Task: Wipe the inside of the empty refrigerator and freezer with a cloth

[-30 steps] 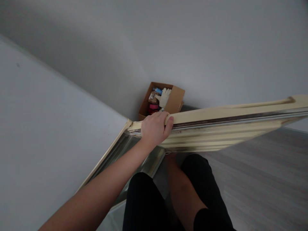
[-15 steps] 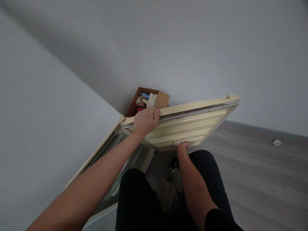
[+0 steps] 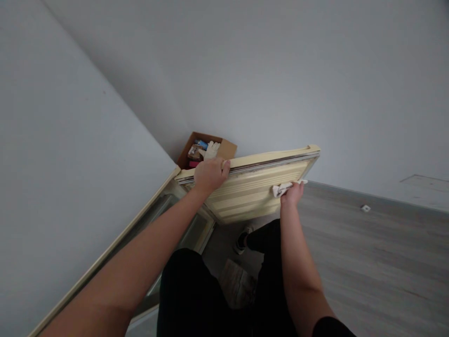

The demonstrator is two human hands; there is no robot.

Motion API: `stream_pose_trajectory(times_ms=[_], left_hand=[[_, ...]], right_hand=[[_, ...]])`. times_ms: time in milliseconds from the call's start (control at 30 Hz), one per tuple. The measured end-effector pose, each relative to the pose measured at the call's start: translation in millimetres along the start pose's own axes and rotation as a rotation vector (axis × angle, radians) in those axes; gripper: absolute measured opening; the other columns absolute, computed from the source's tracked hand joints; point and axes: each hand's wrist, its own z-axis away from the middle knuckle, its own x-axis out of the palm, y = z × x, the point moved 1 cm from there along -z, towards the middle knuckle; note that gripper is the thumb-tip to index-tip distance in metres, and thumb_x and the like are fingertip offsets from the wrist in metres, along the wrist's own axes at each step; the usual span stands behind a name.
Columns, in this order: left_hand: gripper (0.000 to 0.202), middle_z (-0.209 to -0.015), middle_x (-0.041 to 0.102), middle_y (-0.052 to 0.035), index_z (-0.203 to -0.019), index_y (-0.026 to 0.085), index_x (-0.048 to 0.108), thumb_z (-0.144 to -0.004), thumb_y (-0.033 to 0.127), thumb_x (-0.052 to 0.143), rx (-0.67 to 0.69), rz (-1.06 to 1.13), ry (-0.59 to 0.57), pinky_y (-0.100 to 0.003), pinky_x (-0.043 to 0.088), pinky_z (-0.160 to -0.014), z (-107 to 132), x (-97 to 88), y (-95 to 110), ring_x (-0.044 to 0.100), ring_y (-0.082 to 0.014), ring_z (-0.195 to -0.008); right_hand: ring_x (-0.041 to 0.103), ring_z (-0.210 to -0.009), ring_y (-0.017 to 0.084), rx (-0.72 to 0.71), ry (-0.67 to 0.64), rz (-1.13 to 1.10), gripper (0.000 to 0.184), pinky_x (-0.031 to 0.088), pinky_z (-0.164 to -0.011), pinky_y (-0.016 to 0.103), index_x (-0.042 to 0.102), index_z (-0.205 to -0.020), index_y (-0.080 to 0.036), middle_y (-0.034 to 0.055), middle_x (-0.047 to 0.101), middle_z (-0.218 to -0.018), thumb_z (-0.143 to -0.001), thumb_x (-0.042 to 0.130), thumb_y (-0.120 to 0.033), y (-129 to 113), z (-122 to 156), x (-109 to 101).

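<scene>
A cream-coloured fridge door stands swung out from the white fridge cabinet. My left hand is wrapped over the door's top edge near the hinge side, its fingers hidden behind. Farther along, toward the free side, my right hand grips a crumpled white cloth against the ribbed inner face of the door. A grey gasket with dark stains runs under the door's top edge. Between my left arm and my knee part of the fridge's inside shows, with glassy shelves.
Behind the door, by the wall, a cardboard box holds a white glove, a blue item and other things. A small white object lies on the grey wood-look floor. My shoe is under the door.
My right hand has moved up and to the right with the cloth, from the door's lower part toward its free edge. My left hand keeps its hold. The view has shifted slightly.
</scene>
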Motion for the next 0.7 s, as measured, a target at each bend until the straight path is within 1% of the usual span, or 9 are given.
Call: stream_pose_trajectory(times_ms=[67, 133, 233, 333, 400, 467, 533, 633, 700], left_hand=[[0.060, -0.093, 0.074, -0.0171, -0.093, 0.016, 0.071, -0.101, 0.050, 0.023, -0.001, 0.019, -0.002, -0.039, 0.047, -0.072, 0.1, -0.7, 0.5, 0.071, -0.0326, -0.087], [0.060, -0.095, 0.074, -0.0173, -0.095, 0.015, 0.071, -0.101, 0.050, 0.023, 0.002, 0.035, 0.001, -0.039, 0.047, -0.074, 0.3, -0.8, 0.6, 0.071, -0.0326, -0.088], [0.059, -0.097, 0.074, -0.0170, -0.095, 0.014, 0.071, -0.102, 0.049, 0.023, 0.021, 0.051, 0.007, -0.039, 0.047, -0.075, -0.3, 0.0, 0.3, 0.070, -0.0321, -0.090], [0.059, -0.096, 0.074, -0.0164, -0.094, 0.013, 0.070, -0.102, 0.048, 0.023, 0.037, 0.043, 0.006, -0.038, 0.047, -0.075, -2.2, 1.1, -0.5, 0.070, -0.0310, -0.090], [0.058, -0.096, 0.074, -0.0166, -0.095, 0.013, 0.070, -0.102, 0.048, 0.024, 0.050, 0.039, 0.003, -0.038, 0.047, -0.073, -3.2, 1.1, -1.3, 0.070, -0.0311, -0.089], [0.058, -0.095, 0.074, -0.0170, -0.095, 0.012, 0.070, -0.102, 0.048, 0.024, 0.059, 0.045, 0.001, -0.037, 0.046, -0.072, -3.3, -0.1, -2.1, 0.070, -0.0312, -0.089], [0.057, -0.094, 0.073, -0.0168, -0.096, 0.012, 0.070, -0.102, 0.047, 0.025, 0.063, 0.057, 0.000, -0.037, 0.046, -0.071, -2.8, -2.3, -2.6, 0.070, -0.0307, -0.089], [0.054, -0.096, 0.073, -0.0155, -0.096, 0.013, 0.070, -0.102, 0.045, 0.027, 0.077, 0.075, 0.002, -0.036, 0.046, -0.072, -2.2, -5.5, -2.3, 0.070, -0.0293, -0.090], [0.053, -0.095, 0.073, -0.0149, -0.096, 0.013, 0.071, -0.102, 0.044, 0.029, 0.080, 0.084, 0.007, -0.036, 0.046, -0.073, -3.2, -5.9, -1.8, 0.069, -0.0282, -0.091]], right_hand=[[0.061, -0.119, 0.016, -0.124, 0.045, 0.101, 0.065, 0.049, -0.107, 0.036, 0.041, -0.142, -0.017, 0.0089, 0.059, -0.132, -0.077, 0.039, -0.018, -7.9, 14.7, 5.9], [0.039, -0.145, 0.019, -0.235, 0.035, 0.275, 0.077, 0.029, -0.123, 0.042, 0.025, -0.154, -0.010, 0.0154, 0.037, -0.156, -0.079, 0.040, -0.021, -12.3, 40.4, 12.9], [0.010, -0.156, 0.022, -0.368, -0.098, 0.476, 0.082, 0.007, -0.128, 0.048, 0.017, -0.159, -0.007, 0.0157, 0.014, -0.167, -0.083, 0.041, -0.026, -24.7, 94.2, 23.6], [0.016, -0.155, 0.023, -0.626, -0.382, 0.451, 0.076, 0.014, -0.127, 0.052, 0.016, -0.161, -0.016, 0.0103, 0.018, -0.167, -0.089, 0.039, -0.025, -61.8, 144.2, 34.8], [0.021, -0.154, 0.023, -0.881, -0.525, 0.416, 0.070, 0.021, -0.126, 0.053, 0.020, -0.161, -0.027, 0.0033, 0.021, -0.167, -0.092, 0.036, -0.022, -99.4, 157.4, 43.6], [0.022, -0.154, 0.025, -1.117, -0.557, 0.466, 0.065, 0.023, -0.124, 0.055, 0.034, -0.155, -0.032, -0.0007, 0.024, -0.166, -0.092, 0.035, -0.018, -136.2, 147.3, 55.2], [0.031, -0.149, 0.028, -1.192, -0.592, 0.658, 0.060, 0.030, -0.120, 0.054, 0.045, -0.148, -0.026, 0.0046, 0.037, -0.159, -0.089, 0.036, -0.016, -159.8, 119.5, 70.4], [0.060, -0.117, 0.030, -1.073, -0.624, 1.164, 0.040, 0.048, -0.101, 0.047, 0.063, -0.119, -0.014, 0.0156, 0.066, -0.120, -0.089, 0.038, -0.019, -161.6, 77.1, 94.8], [0.065, -0.100, 0.030, -1.018, -0.602, 1.442, 0.030, 0.050, -0.089, 0.042, 0.066, -0.104, -0.014, 0.0153, 0.069, -0.104, -0.091, 0.042, -0.028, -150.6, 64.5, 108.3]])
